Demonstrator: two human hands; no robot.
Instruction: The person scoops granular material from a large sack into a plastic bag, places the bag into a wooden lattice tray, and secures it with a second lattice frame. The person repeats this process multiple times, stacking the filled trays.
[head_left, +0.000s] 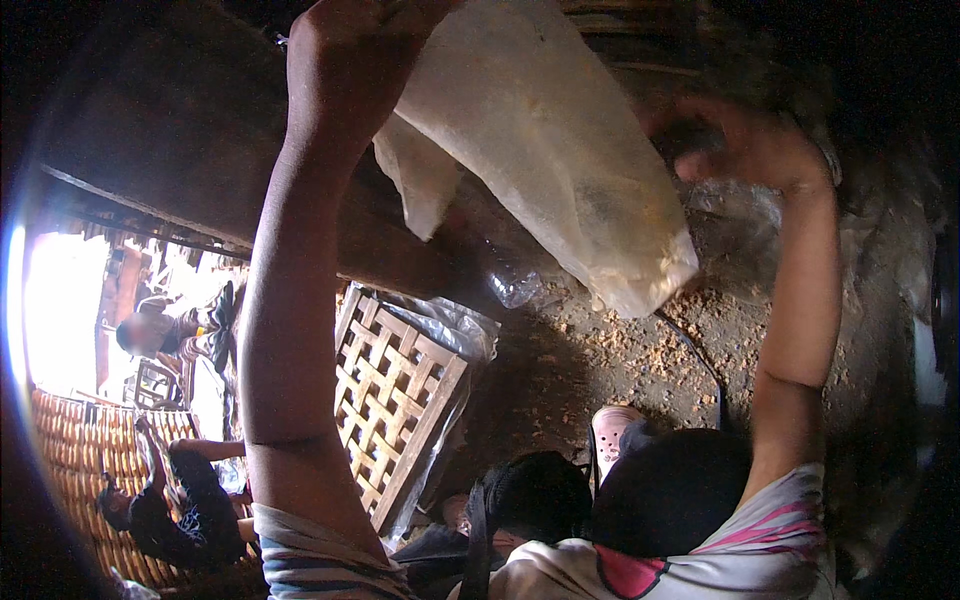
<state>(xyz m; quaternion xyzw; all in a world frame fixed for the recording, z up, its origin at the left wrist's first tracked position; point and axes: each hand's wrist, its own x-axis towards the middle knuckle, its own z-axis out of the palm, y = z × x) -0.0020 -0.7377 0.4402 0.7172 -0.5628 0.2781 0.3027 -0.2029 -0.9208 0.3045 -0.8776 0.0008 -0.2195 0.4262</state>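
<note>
A pale, translucent sheet, cloth or plastic, hangs from the top of the view, its lower end bunched and stained with yellowish crumbs. At the top edge my left hand is raised beside the sheet; its fingers are cut off by the frame, so its grip is hidden. A smaller flap of similar material hangs just below that wrist. To the right of the sheet my right hand is raised with fingers curved and blurred, and I cannot tell whether it touches anything.
A woven bamboo lattice panel with plastic under it stands at left centre. Tan crumbs lie scattered on the dark ground near a black cable and a clear plastic piece. Two people are at far left by woven slats.
</note>
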